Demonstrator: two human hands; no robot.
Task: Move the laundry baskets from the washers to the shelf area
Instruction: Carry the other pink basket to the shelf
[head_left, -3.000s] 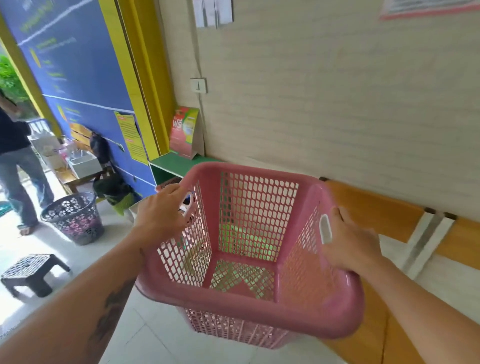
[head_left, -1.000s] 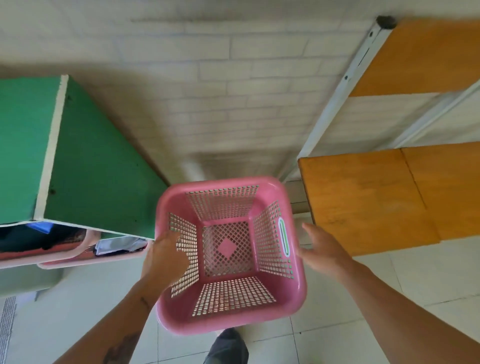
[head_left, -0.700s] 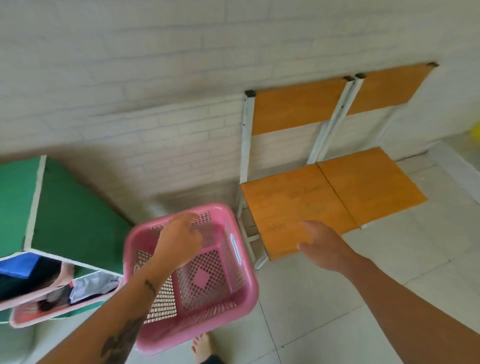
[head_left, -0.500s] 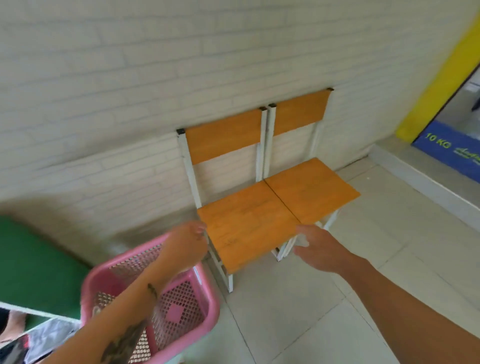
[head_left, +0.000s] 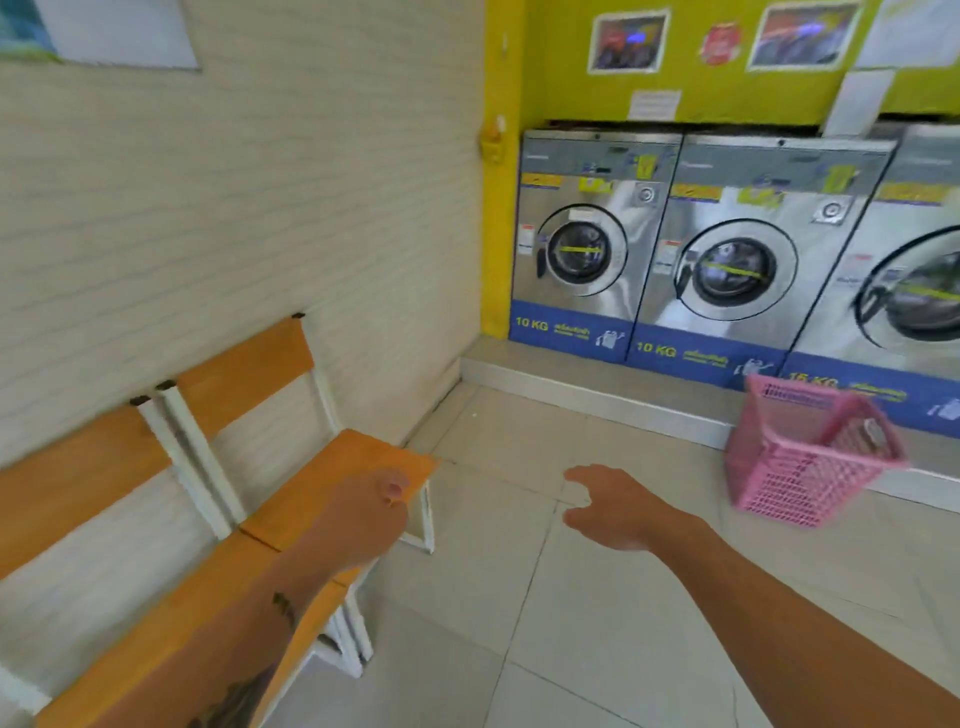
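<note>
One pink perforated plastic basket (head_left: 810, 457) beside steel round-doored washers (head_left: 711, 249); hands empty.

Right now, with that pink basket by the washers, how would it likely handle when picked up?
The pink basket is perforated plastic, so probably light for its size and fairly stiff. It already looks tilted against the step below the washers, so a nudge might tip it. Something small may lie inside; too blurred to tell. Both hands, left and right, are empty.

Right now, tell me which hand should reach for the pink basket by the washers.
Right. The right hand is open and on the pink basket's side; the left hand hangs over the orange chairs, farther away.
</note>
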